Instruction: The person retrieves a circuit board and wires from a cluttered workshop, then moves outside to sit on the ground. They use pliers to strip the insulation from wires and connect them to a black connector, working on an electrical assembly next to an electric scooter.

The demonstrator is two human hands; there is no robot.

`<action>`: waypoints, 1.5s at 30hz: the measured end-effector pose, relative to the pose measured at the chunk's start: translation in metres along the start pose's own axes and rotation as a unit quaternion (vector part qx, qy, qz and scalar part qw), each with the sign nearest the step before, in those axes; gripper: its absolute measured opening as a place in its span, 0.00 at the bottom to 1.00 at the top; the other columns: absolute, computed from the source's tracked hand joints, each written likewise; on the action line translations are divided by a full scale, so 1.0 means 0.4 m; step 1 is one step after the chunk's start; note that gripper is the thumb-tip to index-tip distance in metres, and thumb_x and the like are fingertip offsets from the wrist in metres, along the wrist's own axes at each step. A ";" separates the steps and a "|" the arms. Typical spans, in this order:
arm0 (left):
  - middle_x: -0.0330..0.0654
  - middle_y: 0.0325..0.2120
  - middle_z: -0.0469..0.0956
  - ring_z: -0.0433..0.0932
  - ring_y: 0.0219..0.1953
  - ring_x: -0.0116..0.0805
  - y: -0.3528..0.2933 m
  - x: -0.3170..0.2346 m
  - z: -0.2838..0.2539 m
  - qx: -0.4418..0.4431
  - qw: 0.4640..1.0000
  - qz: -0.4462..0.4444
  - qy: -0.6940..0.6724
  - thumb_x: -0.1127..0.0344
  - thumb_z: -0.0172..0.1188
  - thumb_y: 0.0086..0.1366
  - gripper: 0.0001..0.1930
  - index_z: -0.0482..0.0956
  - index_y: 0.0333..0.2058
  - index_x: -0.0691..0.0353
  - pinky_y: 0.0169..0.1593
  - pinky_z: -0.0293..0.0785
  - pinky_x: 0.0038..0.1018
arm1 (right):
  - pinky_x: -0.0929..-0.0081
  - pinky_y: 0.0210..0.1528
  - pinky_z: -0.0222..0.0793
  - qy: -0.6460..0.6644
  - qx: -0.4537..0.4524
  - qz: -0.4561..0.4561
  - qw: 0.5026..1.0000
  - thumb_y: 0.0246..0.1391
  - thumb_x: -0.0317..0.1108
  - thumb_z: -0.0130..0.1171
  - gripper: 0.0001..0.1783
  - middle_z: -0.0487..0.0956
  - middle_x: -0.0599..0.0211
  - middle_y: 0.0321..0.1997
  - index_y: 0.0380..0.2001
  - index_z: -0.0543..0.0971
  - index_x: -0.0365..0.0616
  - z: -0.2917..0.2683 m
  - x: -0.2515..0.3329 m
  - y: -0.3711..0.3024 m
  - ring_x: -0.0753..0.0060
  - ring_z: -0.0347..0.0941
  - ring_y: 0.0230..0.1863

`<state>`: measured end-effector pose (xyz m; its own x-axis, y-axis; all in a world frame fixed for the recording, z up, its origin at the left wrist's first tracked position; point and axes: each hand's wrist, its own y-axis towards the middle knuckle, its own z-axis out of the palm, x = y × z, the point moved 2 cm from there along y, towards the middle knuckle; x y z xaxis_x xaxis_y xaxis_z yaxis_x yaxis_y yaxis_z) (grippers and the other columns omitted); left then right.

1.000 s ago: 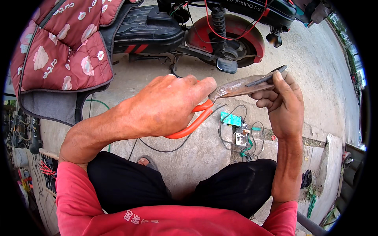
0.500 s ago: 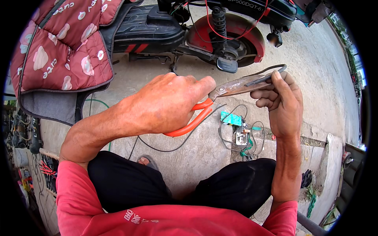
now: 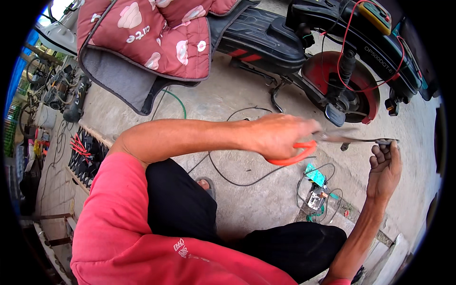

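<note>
My left hand is wrapped round the orange-handled scissors, whose metal blades point right and are blurred by motion. Farther right, my right hand is raised, with thumb and fingertips pinched on a short dark piece of cable. A thin dark line runs from the blades toward those fingertips; whether it is blade or cable I cannot tell. Below the scissors, a small circuit board with a teal piece lies on the ground among looped thin wires.
An electric scooter stands ahead, a padded maroon cover draped over its left part. A yellow meter with red leads rests on it. At left are a box of black parts with red leads and some machinery.
The view has turned, so the scooter and ground items sit farther right. My hands have drawn apart; the right fingers, earlier beside the blades with a bent cable, are now out near the tips.
</note>
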<state>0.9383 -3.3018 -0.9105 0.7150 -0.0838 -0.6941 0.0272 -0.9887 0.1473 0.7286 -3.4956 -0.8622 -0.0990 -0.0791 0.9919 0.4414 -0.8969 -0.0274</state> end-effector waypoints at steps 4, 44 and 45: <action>0.57 0.36 0.80 0.79 0.38 0.59 -0.043 0.132 -0.042 0.014 0.982 -0.176 0.064 0.57 0.60 0.62 0.21 0.71 0.50 0.61 0.40 0.75 0.45 | 0.85 0.26 0.68 0.005 0.073 0.027 0.997 0.65 0.42 0.51 0.13 0.77 0.70 0.30 0.37 0.74 0.43 0.042 -0.028 -0.011 0.79 0.76 0.28; 0.43 0.25 0.78 0.78 0.27 0.33 0.100 -0.125 -0.062 -0.042 0.992 0.114 0.026 0.72 0.63 0.54 0.07 0.80 0.33 0.65 0.30 0.74 0.29 | 0.83 0.27 0.72 -0.029 0.167 0.112 0.979 0.62 0.44 0.56 0.18 0.78 0.64 0.29 0.35 0.74 0.37 0.108 -0.038 -0.082 0.77 0.78 0.27; 0.43 0.25 0.78 0.78 0.26 0.33 0.099 -0.132 -0.059 -0.041 0.993 0.107 0.009 0.73 0.63 0.54 0.06 0.80 0.33 0.66 0.30 0.74 0.28 | 0.83 0.27 0.72 -0.031 0.164 0.112 0.980 0.62 0.44 0.56 0.18 0.78 0.63 0.29 0.35 0.74 0.37 0.107 -0.035 -0.086 0.77 0.78 0.27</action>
<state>0.9182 -3.3337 -0.8512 0.7234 -0.2879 -0.6276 -0.0699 -0.9348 0.3482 0.7528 -3.4451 -0.8700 0.0825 -0.2222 0.9715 0.7090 -0.6719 -0.2139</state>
